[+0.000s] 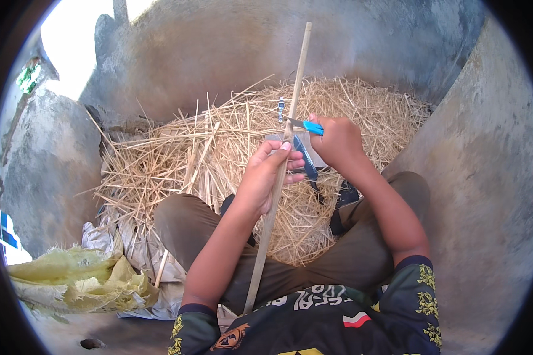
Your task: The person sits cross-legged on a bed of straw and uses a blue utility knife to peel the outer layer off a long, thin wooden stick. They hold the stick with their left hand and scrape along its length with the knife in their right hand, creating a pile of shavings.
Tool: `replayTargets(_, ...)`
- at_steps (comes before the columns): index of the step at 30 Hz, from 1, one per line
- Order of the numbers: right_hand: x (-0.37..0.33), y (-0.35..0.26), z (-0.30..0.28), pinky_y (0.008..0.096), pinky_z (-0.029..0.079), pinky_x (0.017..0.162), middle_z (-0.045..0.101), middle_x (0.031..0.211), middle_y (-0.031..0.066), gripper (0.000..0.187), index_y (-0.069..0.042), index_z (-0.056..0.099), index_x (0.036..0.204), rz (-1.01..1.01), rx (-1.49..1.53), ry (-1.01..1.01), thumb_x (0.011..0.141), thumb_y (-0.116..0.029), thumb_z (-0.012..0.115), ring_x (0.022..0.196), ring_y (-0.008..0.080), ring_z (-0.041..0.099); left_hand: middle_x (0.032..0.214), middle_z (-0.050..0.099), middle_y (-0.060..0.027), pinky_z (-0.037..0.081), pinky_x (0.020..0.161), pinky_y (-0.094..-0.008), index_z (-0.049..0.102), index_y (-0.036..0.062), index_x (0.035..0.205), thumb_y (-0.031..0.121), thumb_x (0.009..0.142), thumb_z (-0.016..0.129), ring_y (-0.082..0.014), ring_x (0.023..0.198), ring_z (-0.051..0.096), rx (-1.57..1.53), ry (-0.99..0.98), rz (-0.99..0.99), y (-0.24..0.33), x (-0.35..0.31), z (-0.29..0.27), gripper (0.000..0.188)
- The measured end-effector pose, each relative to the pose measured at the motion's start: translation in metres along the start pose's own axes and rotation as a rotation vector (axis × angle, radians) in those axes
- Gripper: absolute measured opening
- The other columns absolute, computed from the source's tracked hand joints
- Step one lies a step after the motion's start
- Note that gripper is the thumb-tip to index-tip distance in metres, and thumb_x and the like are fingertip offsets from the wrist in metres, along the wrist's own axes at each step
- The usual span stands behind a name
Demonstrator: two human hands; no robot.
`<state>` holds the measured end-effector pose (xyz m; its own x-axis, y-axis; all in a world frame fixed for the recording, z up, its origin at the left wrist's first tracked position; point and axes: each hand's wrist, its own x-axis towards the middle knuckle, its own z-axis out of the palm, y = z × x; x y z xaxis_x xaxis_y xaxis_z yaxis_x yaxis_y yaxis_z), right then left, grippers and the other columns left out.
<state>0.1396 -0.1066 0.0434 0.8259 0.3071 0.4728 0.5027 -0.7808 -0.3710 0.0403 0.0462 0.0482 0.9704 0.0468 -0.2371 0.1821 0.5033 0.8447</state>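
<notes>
My left hand (271, 167) holds a long, pale wooden stick (270, 228), its thumb pressed on the front and its fingers behind. The stick slants from my lap up past the straw. Closed around a light-blue knife (314, 128), my right hand (339, 142) is just above and right of my left. The knife's thin blade points left and meets the stick, just above my left thumb. Behind my left fingers lies a dark blue patterned strip (305, 155), beside a grey flat piece (315, 160) partly hidden by my right hand.
A thick heap of dry straw (219, 151) spreads before my crossed legs (186, 228). Curved, stained grey walls (231, 56) close in around me. Torn yellow sheeting (95, 278) and crumpled whitish sheeting (175, 290) lie at my left. A small blue-and-white item (281, 110) rests on the straw.
</notes>
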Motion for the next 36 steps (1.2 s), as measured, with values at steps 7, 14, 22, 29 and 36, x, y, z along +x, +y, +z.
replayTargets(7,-0.002,-0.002,0.009,0.0461,0.050,0.051,0.060,0.055,0.0157,0.046,-0.009,0.068,0.068,-0.141,0.003,0.059,0.101,-0.036,0.051,0.052,0.0366,0.062,0.107,0.056,-0.0056,0.054,0.072,-0.0300,0.053,0.0131,0.108,0.031,0.104,0.053,-0.0120,0.095,0.053,0.255,-0.026,0.025,-0.020,0.007,-0.014,0.018)
replayTargets(14,-0.003,0.007,0.020,0.0471,0.047,0.047,0.057,0.053,0.0172,0.049,-0.007,0.065,0.064,-0.154,0.001,0.059,0.101,-0.037,0.053,0.048,0.0378,0.059,0.087,0.057,-0.0051,0.031,0.041,-0.0212,0.047,0.0123,0.112,0.033,0.106,0.048,-0.0070,0.049,0.038,0.085,-0.092,-0.195,-0.004,-0.002,-0.011,0.022)
replayTargets(22,-0.003,0.007,0.025,0.0425,0.050,0.047,0.060,0.051,0.0123,0.050,-0.011,0.069,0.065,-0.212,-0.030,0.119,0.103,-0.034,0.047,0.047,0.0325,0.062,0.090,0.054,-0.0001,0.040,0.079,-0.0303,0.060,0.0125,0.105,0.034,0.107,0.043,-0.0106,0.085,0.047,0.380,-0.032,0.089,-0.024,0.010,-0.017,0.027)
replayTargets(29,-0.005,0.008,0.026,0.0441,0.047,0.045,0.059,0.052,0.0134,0.045,-0.008,0.062,0.060,-0.258,-0.013,0.147,0.100,-0.028,0.054,0.044,0.0335,0.058,0.088,0.049,0.0022,0.031,0.080,-0.0242,0.064,0.0124,0.097,0.036,0.108,0.041,-0.0100,0.082,0.037,0.387,-0.026,0.106,-0.024,0.003,-0.012,0.035)
replayTargets(36,-0.003,0.016,0.036,0.0429,0.052,0.049,0.061,0.053,0.0124,0.046,-0.009,0.067,0.066,-0.180,-0.093,0.023,0.102,-0.027,0.047,0.048,0.0317,0.063,0.095,0.054,-0.0010,0.049,0.076,-0.0281,0.060,0.0113,0.106,0.032,0.108,0.044,-0.0095,0.087,0.051,0.345,0.072,0.004,-0.026,0.005,-0.010,0.027)
